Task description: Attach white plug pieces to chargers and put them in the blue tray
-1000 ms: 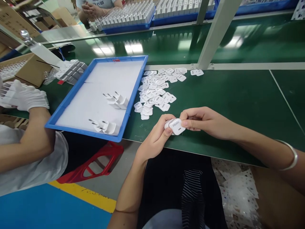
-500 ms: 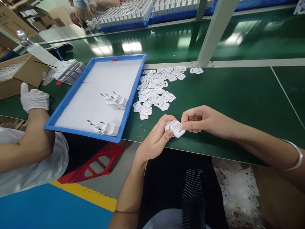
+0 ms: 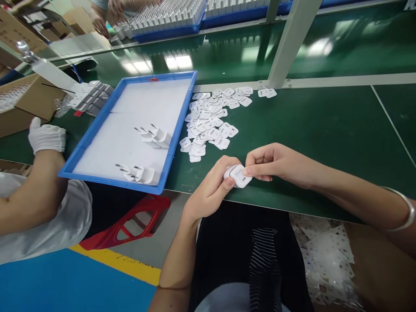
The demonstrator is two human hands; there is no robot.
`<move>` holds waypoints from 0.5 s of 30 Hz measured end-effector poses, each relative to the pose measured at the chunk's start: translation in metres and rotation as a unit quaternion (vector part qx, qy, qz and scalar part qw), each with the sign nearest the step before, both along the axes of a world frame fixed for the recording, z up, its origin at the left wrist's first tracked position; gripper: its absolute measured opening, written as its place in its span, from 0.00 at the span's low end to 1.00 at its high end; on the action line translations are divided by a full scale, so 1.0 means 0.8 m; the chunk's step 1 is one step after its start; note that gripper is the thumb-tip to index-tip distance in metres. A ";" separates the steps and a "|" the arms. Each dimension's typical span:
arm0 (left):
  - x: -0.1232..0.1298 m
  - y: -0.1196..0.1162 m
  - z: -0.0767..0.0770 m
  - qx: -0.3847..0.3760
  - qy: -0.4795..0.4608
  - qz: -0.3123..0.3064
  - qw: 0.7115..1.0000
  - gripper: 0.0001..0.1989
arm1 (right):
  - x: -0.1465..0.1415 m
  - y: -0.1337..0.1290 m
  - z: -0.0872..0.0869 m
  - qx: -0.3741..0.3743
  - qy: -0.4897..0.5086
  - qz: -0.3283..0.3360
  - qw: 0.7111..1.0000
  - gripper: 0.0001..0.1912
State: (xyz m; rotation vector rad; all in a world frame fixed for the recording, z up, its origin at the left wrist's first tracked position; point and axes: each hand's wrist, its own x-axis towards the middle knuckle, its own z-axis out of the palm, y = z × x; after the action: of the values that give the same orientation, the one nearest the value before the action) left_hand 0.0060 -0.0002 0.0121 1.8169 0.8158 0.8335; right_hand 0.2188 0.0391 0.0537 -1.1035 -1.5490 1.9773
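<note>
Since a second ago, the right hand (image 3: 276, 166) has slid its thumb from the edge further onto the face of a rounded white plastic charger (image 3: 239, 178); I read that as pressing on one corner. From my end, its thumb and curled fingers pinch that corner, while the left hand (image 3: 210, 188) grips the body, above the near edge of the smooth green tabletop (image 3: 308, 130). Far and left lie loose white rounded-square pieces (image 3: 213, 134); further left, a blue-rimmed white tray (image 3: 107, 182) bears pronged white plugs (image 3: 156, 139). At far left rests a co-worker's white-gloved hand (image 3: 47, 138).
</note>
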 end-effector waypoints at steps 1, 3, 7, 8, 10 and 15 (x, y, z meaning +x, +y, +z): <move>0.000 0.000 0.000 -0.002 0.002 0.002 1.000 0.17 | 0.000 -0.001 0.000 0.004 -0.003 -0.003 1.000 0.17; 0.001 -0.001 0.001 -0.006 0.003 0.005 1.000 0.17 | -0.001 -0.002 0.002 0.014 -0.011 -0.009 1.000 0.18; 0.002 -0.002 0.001 -0.024 -0.004 0.010 1.000 0.17 | -0.003 -0.004 0.005 0.039 -0.032 -0.022 0.998 0.20; 0.003 -0.002 0.001 -0.029 -0.010 0.012 0.999 0.17 | -0.003 -0.004 0.006 0.046 -0.040 -0.025 0.998 0.20; 0.003 -0.003 0.001 -0.040 -0.024 0.015 0.999 0.16 | -0.005 -0.004 0.007 0.057 -0.055 -0.030 0.996 0.20; 0.004 -0.004 0.001 -0.056 -0.033 0.024 0.998 0.16 | -0.007 -0.006 0.010 0.074 -0.051 -0.037 0.995 0.22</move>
State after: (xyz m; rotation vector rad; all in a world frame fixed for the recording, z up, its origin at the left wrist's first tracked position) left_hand 0.0089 -0.0036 0.0128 1.6683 0.8495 0.8580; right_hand 0.2129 0.0339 0.0618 -1.1972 -1.6530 1.7518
